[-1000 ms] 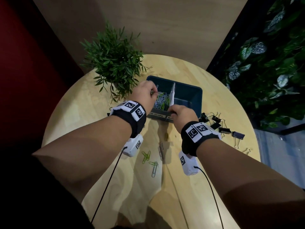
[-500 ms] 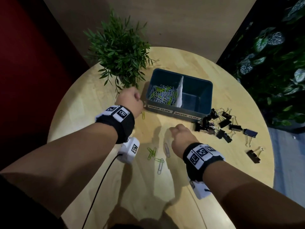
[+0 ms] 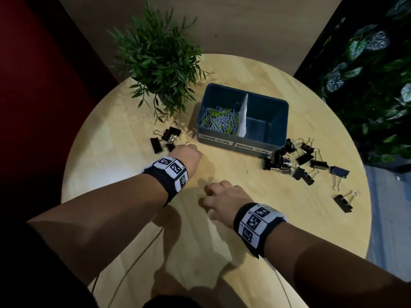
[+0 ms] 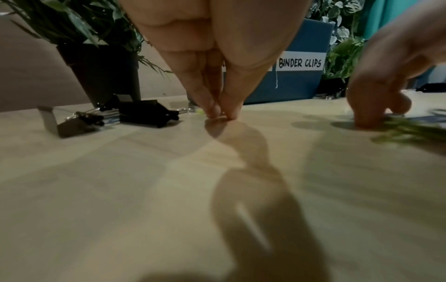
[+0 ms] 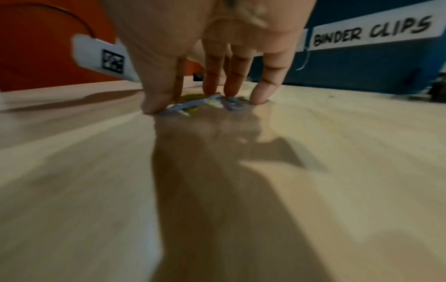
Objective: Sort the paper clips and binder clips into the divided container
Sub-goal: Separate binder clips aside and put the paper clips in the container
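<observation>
The dark blue divided container [image 3: 235,145] stands mid-table. Its left half, labelled PAPER CLIPS, holds a heap of green and lilac paper clips [image 3: 220,120]; the right half, labelled BINDER CLIPS, looks empty. Black binder clips lie in a pile [image 3: 295,161] to its right and a small group [image 3: 165,138] to its left. My left hand [image 4: 220,114] pinches thumb and forefinger together on the table at a small green paper clip [image 4: 200,112]. My right hand [image 5: 193,103] closes thumb and fingers around several blue and green paper clips [image 5: 185,107] nearer me.
A potted plant [image 3: 160,56] stands at the back left, close to the container. The round wooden table [image 3: 266,230] drops off on all sides. Two single binder clips [image 3: 343,202] lie near the right edge. Thin cables run from my wrists toward me.
Both hands left the container and came down to the table: the left to the front left of the container, the right back toward me onto the loose paper clips.
</observation>
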{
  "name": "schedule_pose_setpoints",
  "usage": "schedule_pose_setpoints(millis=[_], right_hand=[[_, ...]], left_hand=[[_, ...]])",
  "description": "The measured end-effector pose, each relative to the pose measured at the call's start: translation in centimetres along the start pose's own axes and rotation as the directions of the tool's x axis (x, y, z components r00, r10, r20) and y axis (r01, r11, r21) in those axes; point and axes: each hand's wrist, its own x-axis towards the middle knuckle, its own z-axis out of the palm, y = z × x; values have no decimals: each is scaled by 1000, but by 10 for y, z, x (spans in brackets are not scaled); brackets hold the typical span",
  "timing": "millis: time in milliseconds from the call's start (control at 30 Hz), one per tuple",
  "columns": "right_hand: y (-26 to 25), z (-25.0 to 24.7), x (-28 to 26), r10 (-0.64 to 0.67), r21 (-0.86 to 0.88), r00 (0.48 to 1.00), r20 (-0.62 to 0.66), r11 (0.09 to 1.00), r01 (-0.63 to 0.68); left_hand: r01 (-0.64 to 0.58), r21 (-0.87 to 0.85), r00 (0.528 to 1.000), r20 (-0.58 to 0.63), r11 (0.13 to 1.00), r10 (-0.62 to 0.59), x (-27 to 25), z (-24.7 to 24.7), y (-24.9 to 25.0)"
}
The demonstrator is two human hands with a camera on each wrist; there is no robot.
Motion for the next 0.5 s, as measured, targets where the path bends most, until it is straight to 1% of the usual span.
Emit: schedule_pose_setpoints(millis=[100,167,233,267,300,367,433,500], right_hand=[[21,-4,-2,108,158,994,-2,982,-106],[33,-7,-4,190,272,982,-13,945,-179],[40,-11,-8,273,384,962,-27,891,-242],[43,-13,-10,312,413,949,-39,870,-270],[45,-15,-12,349,417,936,-40,857,-302],[47,-16,-16,421,388,907,6,835,-390],[45,-13,-17,467,363,881,78,809,-461],[41,-9,-14,471,369,875,110,798,-476]], left_hand=[[-28,-27,1000,10,999,28,0,3,3],[-38,-85,999,-8,996,37,1,8,4],[5,-205,992,-119,979,-30,-1,9,1],[26,-264,981,-180,964,-76,0,10,-5],[50,-299,972,-207,953,-116,1,9,-10],[85,-279,977,-166,957,-135,4,8,-18],[72,-226,992,-90,971,-94,6,7,-18],[27,-214,998,-54,976,-39,7,7,-10]])
